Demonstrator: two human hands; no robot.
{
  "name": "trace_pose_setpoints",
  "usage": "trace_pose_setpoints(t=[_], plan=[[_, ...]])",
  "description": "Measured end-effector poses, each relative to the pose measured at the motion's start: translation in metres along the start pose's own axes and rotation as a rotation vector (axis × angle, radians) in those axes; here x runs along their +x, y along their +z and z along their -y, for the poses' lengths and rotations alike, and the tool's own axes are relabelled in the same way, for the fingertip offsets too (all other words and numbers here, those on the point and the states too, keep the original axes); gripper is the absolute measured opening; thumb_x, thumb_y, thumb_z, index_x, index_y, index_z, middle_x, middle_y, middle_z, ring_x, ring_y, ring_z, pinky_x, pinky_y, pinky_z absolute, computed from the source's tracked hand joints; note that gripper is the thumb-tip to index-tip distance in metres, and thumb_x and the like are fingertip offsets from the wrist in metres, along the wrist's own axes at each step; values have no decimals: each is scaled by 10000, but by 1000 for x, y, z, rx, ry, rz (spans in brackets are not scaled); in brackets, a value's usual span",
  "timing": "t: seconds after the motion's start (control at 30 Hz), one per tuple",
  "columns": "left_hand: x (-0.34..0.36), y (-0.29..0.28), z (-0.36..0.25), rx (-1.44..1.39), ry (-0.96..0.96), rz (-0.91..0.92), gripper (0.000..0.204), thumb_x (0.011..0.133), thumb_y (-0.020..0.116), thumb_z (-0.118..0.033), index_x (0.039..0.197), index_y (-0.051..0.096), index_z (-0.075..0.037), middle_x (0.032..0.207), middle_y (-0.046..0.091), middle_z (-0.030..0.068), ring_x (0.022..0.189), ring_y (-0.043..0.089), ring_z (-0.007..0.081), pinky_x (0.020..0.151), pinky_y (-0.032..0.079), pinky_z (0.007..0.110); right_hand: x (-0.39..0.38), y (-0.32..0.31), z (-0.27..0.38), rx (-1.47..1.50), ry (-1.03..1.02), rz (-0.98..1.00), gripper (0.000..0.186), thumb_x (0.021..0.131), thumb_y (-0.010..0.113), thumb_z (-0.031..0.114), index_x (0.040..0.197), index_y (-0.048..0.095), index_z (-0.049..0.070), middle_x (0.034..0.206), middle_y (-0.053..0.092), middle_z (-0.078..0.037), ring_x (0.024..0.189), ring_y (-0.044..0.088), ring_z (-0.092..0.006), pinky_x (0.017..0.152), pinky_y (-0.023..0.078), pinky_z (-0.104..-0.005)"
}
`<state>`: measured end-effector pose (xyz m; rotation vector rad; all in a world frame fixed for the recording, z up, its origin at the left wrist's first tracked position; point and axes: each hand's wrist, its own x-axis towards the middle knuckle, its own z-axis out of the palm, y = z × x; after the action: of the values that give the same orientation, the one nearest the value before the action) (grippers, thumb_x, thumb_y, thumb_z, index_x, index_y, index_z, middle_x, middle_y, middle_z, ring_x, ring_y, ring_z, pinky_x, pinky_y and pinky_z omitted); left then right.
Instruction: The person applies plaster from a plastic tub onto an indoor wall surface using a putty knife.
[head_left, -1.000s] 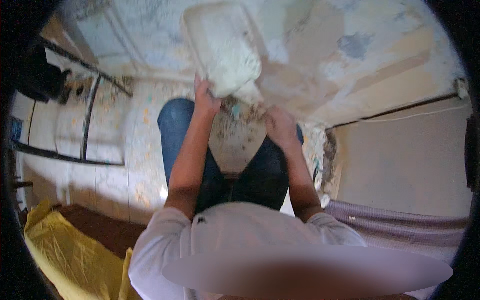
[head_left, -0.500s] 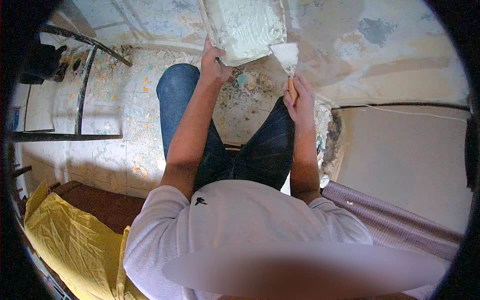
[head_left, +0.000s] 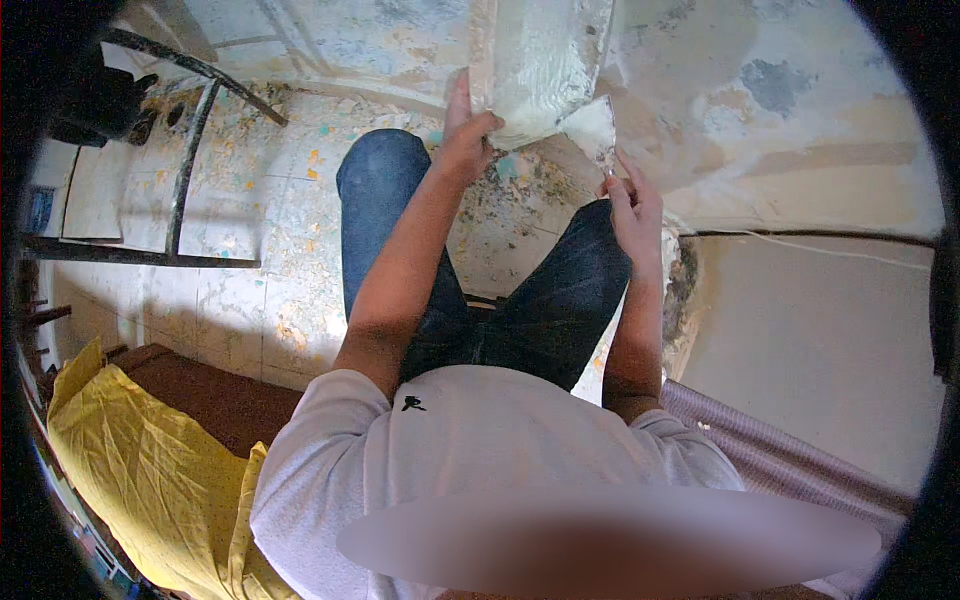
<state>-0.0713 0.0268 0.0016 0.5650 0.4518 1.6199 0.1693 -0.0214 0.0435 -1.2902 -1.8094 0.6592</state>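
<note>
My left hand grips the near left corner of a rectangular board, thumb on top. Wet whitish putty with streaks is spread over the board, which reaches up out of the picture. My right hand is closed round the handle of a putty knife; the fingers hide most of that handle. White putty coats the knife's broad blade, which is tilted at the board's near right edge. Whether the blade touches the board I cannot tell.
Paint flakes and rubble litter the tiled floor. Ahead stands a patchy wall. A dark metal frame is at the left, with yellow cloth below it. At the right lie a grey panel and a ribbed purplish cover.
The board has shifted right in view. The putty knife has turned and its blade has come to the board's near right edge. The whole view has swung slightly.
</note>
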Motion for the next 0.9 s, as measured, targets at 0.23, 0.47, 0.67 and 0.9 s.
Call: trace_pose_setpoints(t=[0.23, 0.47, 0.67, 0.9], plan=[[4, 0, 7, 91, -27, -57, 786, 629, 535, 23, 1372, 297, -73, 1197, 482, 108, 1094, 501, 245, 915, 438, 357, -4, 6, 25, 179, 278, 155, 396, 921, 520, 113, 1316, 501, 89, 686, 585, -15, 445, 373, -18, 413, 289, -177], [23, -8, 15, 225, -24, 14, 766, 665, 565, -12, 1376, 285, -61, 1170, 491, 118, 1056, 513, 237, 893, 438, 344, 10, 11, 29, 680, 520, 288, 405, 927, 485, 153, 1320, 472, 55, 720, 580, -84, 389, 372, -58, 353, 285, -190], [13, -15, 27, 155, -156, -149, 832, 764, 559, -99, 1471, 126, -161, 1313, 406, 179, 1141, 491, 339, 860, 505, 443, 14, -21, -13, 1139, 462, 111, 390, 914, 474, 196, 1269, 462, 34, 807, 586, -107, 469, 474, -119, 375, 352, -218], [-10, -30, 14, 122, -94, -166, 919, 692, 537, -69, 1484, 79, -158, 1310, 391, 161, 1125, 467, 325, 898, 450, 458, 140, -125, 76, 759, -106, -331, 445, 889, 529, 114, 1299, 355, 114, 889, 564, -85, 656, 542, -161, 543, 448, -268]])
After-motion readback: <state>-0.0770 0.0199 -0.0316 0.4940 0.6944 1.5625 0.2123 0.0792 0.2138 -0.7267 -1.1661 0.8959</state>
